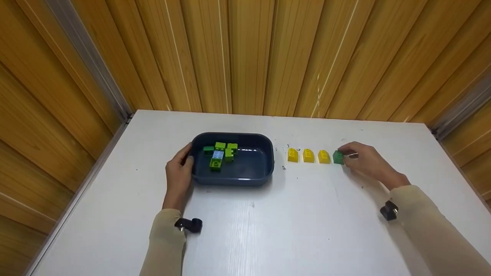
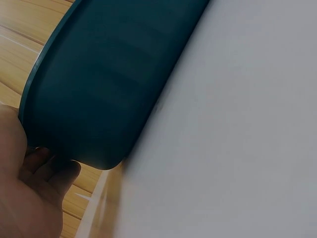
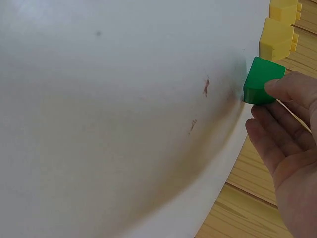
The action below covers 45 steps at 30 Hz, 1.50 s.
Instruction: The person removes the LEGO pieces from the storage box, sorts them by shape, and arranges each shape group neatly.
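Note:
At the right end of a row of toy bricks, my right hand (image 1: 364, 160) pinches a dark green building brick (image 1: 338, 157) between thumb and fingers. The brick (image 3: 262, 82) has a sloped side and rests on the table. Three yellow bricks (image 1: 308, 155) stand to its left, spaced apart. My left hand (image 1: 180, 170) holds the left end of a dark blue rectangular tray (image 1: 245, 179), thumb at the rim. Inside the tray's left half lie several bricks: light green ones (image 1: 229, 155), a dark green one (image 1: 208, 150) and a light blue one (image 1: 218, 155).
Under everything is a white table (image 1: 268, 230) with small dark specks. Wood-patterned panels (image 1: 245, 57) rise behind its far edge and at the sides. Each wrist bears a small black camera (image 1: 389, 211).

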Each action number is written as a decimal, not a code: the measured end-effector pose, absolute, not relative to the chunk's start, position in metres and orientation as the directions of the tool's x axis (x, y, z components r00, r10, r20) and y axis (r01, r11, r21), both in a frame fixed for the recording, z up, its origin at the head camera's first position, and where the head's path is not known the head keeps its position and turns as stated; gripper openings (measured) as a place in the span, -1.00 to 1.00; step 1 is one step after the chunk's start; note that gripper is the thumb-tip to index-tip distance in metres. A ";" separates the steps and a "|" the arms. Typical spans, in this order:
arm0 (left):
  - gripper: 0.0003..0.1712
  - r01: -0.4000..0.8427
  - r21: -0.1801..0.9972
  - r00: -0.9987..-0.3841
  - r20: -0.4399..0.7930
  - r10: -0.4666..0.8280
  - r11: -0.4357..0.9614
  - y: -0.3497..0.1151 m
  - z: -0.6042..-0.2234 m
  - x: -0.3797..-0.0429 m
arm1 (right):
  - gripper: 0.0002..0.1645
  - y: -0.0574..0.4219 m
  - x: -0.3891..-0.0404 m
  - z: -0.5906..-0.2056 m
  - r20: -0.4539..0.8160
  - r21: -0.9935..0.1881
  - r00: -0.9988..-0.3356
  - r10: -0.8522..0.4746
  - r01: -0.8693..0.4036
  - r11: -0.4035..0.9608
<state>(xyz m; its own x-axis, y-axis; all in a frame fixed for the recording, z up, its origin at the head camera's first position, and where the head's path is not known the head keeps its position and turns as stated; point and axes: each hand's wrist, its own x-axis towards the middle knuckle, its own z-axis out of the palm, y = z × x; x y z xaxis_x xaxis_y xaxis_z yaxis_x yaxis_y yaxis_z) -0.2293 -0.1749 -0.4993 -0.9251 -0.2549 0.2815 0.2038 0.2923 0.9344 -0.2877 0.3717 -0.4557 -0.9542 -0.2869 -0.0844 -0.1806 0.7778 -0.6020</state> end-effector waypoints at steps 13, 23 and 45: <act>-0.50 0.169 0.939 -0.930 0.252 -0.267 0.299 -0.173 -0.498 -0.229 | -0.49 0.371 -0.287 -0.455 -0.105 -0.595 -0.953 -0.283 -0.168 0.786; -0.50 0.166 0.937 -0.927 0.254 -0.275 0.306 -0.173 -0.498 -0.232 | -0.47 0.371 -0.289 -0.452 -0.120 -0.587 -0.953 -0.280 -0.159 0.794; -0.50 0.183 0.940 -0.926 0.263 -0.272 0.287 -0.172 -0.498 -0.228 | -0.54 0.302 -0.289 -0.419 0.150 -0.618 -0.923 -0.355 -0.368 0.695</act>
<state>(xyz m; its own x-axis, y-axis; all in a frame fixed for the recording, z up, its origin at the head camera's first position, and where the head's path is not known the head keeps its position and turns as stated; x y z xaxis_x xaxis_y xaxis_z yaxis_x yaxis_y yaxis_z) -0.2281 -0.1725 -0.4976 -0.9255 -0.2724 0.2631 0.1829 0.2869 0.9404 -0.2895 0.3021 -0.4195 -0.9226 -0.3551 0.1504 -0.3682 0.6949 -0.6177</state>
